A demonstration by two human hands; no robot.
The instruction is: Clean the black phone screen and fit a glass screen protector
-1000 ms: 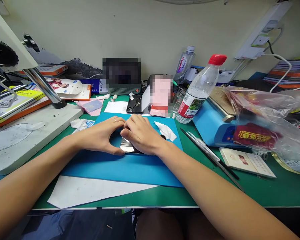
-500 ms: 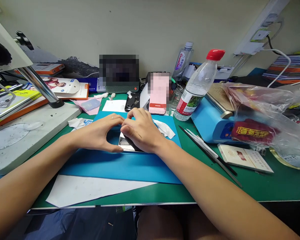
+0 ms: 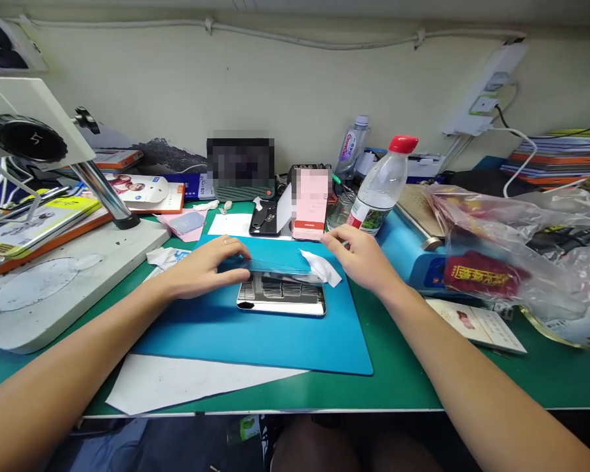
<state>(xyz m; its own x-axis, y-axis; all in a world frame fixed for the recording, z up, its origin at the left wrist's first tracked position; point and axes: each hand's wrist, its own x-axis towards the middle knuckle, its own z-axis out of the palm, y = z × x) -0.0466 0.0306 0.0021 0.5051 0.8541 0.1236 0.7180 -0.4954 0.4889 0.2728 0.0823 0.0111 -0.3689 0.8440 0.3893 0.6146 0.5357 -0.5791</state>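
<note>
A phone [image 3: 281, 304] with a shiny, reflective screen lies flat on the blue mat [image 3: 255, 341]. My left hand [image 3: 209, 265] pinches the left end of a clear screen protector [image 3: 280, 264] between thumb and fingers, tilted just above the phone's far edge. To the right, my right hand [image 3: 361, 257] is raised in front of the bottle, fingers bent and drawn together; whether something thin is between them is too small to tell. A crumpled white tissue [image 3: 324, 269] sits between that hand and the phone.
A bottle with a red cap [image 3: 391, 177] stands behind my right hand. At the back, a pink-screened phone [image 3: 311, 203] leans upright beside a dark speaker-like box [image 3: 240, 170]. A white stand base [image 3: 44, 295] fills the left; a blue device [image 3: 417, 255] and plastic bag [image 3: 496, 223] lie right.
My right hand has moved from over the phone to the right, uncovering it. The clear protector now shows in my left hand. The view has tilted upward.
</note>
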